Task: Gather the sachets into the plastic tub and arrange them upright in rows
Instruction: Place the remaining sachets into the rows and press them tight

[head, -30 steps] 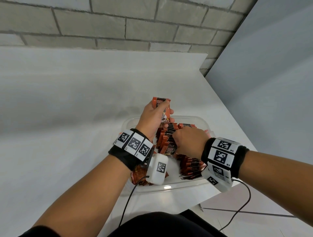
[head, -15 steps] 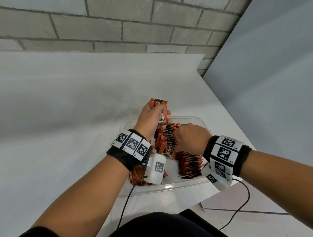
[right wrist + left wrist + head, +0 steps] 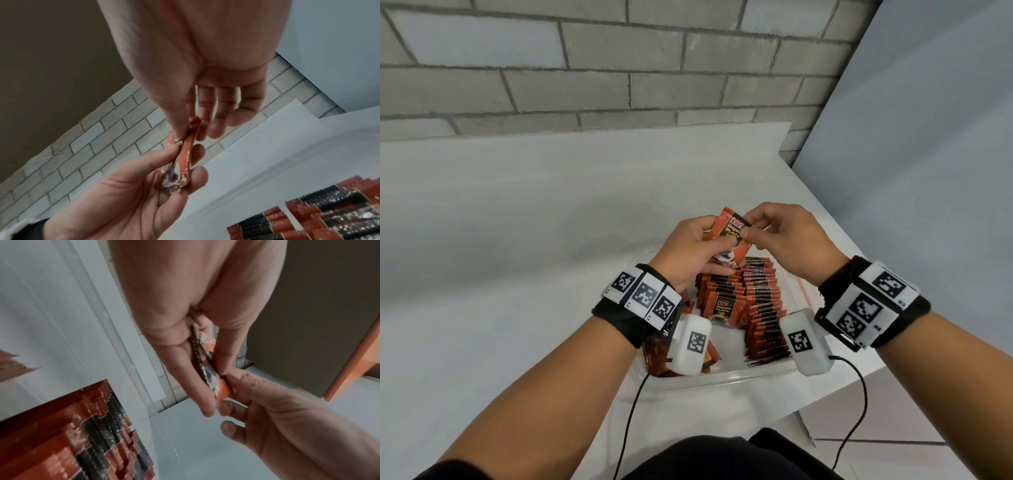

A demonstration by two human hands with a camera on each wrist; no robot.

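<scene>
Both hands' grip on sachet (image 3: 732, 236): tilted, top up-left.

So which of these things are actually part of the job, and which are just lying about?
Part of the job:
- held sachets, pinched by left hand and right hand
- upright rows of sachets
- plastic tub

Just there:
- white table
- brick wall
- wrist cameras

Orange-black sachets (image 3: 753, 308) upright in clear tub (image 3: 722, 380)
</scene>
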